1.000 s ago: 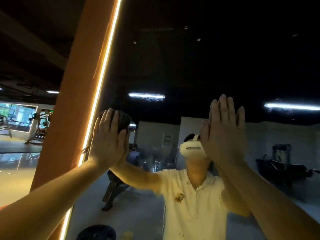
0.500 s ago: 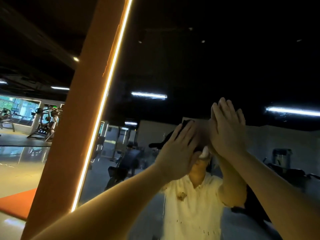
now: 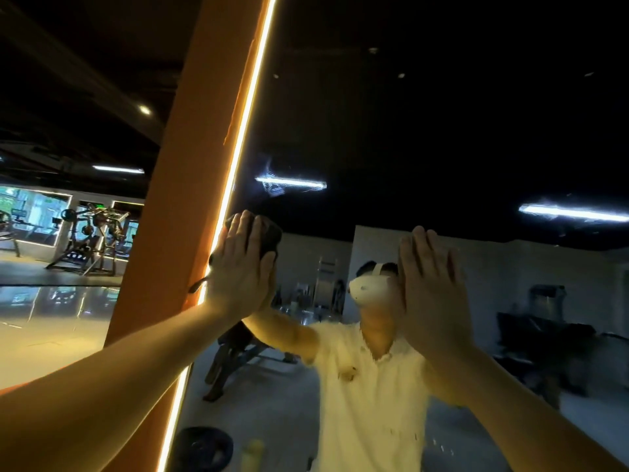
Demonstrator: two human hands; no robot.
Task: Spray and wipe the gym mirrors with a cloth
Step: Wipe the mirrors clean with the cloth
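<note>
The gym mirror (image 3: 425, 124) fills the right part of the view and reflects a person in a white shirt with a white headset. My left hand (image 3: 240, 267) presses a dark cloth (image 3: 270, 235) flat against the glass, right at the mirror's lit left edge, with its fingers straight. The cloth sticks out above and to the right of the fingers. My right hand (image 3: 432, 284) lies flat on the glass further right, fingers straight and together, holding nothing.
An orange pillar (image 3: 180, 199) with a bright light strip (image 3: 238, 158) borders the mirror on the left. Weight machines (image 3: 92, 243) stand far off at the left. Reflected in the glass are a bench, a dark weight plate and a yellowish bottle at the bottom.
My left hand has swept the cloth from the middle of the mirror, beside my right hand, back left to the lit edge. My right hand has stayed roughly in place.
</note>
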